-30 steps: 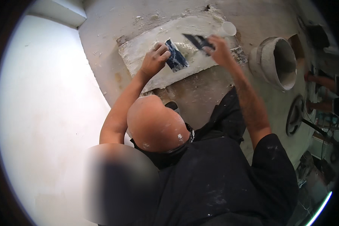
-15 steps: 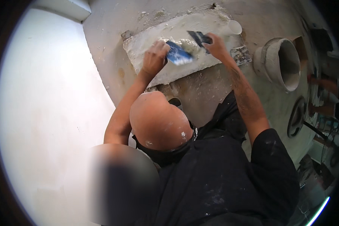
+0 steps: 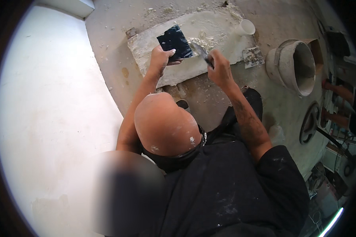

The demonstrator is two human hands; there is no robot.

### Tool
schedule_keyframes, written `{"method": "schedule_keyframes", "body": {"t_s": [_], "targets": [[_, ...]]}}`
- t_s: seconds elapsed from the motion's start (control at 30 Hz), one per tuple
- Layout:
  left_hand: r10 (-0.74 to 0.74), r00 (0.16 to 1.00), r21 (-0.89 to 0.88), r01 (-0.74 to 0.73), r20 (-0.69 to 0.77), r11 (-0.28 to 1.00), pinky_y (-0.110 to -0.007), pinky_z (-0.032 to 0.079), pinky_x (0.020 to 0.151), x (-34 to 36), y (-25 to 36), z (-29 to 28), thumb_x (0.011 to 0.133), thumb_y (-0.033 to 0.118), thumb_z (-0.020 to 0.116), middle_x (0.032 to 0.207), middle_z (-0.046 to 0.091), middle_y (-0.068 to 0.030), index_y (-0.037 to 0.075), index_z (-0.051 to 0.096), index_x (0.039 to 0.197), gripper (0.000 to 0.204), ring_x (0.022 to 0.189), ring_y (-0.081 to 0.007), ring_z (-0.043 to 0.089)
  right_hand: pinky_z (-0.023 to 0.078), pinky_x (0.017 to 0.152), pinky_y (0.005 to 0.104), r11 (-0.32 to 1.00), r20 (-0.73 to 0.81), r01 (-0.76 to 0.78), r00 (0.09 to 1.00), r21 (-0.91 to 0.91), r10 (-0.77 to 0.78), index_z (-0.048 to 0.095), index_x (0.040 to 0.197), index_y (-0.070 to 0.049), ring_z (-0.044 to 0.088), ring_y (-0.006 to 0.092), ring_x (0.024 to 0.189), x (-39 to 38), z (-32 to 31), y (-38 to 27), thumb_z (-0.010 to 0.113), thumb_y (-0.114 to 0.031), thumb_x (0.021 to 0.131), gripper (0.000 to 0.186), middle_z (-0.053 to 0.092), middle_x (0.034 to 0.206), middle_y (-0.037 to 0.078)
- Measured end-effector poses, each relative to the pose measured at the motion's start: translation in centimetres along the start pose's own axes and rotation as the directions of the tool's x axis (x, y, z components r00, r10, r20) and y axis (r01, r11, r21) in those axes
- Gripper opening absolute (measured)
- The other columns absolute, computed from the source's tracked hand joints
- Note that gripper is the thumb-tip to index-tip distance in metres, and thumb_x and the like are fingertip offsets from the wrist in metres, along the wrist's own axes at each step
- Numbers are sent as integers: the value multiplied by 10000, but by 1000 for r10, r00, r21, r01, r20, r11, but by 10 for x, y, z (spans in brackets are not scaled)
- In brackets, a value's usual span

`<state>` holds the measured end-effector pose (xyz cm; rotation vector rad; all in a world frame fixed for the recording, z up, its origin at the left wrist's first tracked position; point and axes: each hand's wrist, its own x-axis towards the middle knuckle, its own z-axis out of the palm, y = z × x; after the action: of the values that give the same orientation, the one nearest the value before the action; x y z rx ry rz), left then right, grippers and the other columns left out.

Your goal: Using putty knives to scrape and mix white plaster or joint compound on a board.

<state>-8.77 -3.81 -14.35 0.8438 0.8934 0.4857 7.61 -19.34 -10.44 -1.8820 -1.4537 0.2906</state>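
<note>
Left hand [image 3: 159, 59] grips a dark trowel blade [image 3: 175, 41]; right hand [image 3: 220, 70] holds a putty knife [image 3: 199, 50] (plaster-caked). Looks like scooping plaster [image 3: 197, 42] off the mixing board [image 3: 221, 29] just ahead; next needs a steady scrape onto the blade.

I count two tools, one in each hand: a dark flat trowel blade [image 3: 175, 41] in my left hand [image 3: 160, 60] and a small putty knife [image 3: 202, 53] in my right hand [image 3: 220, 70]. There is one mixing board [image 3: 221, 31] with one plaster heap [image 3: 197, 41], one white cup [image 3: 245, 27], and one grey bucket [image 3: 294, 67] lying on its side.
</note>
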Motion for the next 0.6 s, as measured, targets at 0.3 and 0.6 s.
{"method": "schedule_keyframes", "body": {"t_s": [0.3, 0.6], "targets": [[438, 897, 821, -211, -53, 531, -407, 510, 624, -25, 25, -5, 769, 212, 670, 712, 649, -184, 16, 661, 842, 210, 657, -313, 657, 427, 642, 375, 866, -16, 421, 897, -270, -442, 517, 724, -46, 509, 288, 718, 7, -15, 6, 601, 49, 558, 209, 478, 735, 94], [426, 773, 857, -514, 470, -12, -444, 504, 689, -39, 74, 49, 693, 141, 587, 705, 627, -213, 47, 656, 762, 135, 709, -384, 628, 446, 594, 340, 688, 90, 701, 710, -190, -699, 534, 685, -74, 503, 212, 677, 38, -1, -5, 599, -15, 597, 125, 435, 731, 41]]}}
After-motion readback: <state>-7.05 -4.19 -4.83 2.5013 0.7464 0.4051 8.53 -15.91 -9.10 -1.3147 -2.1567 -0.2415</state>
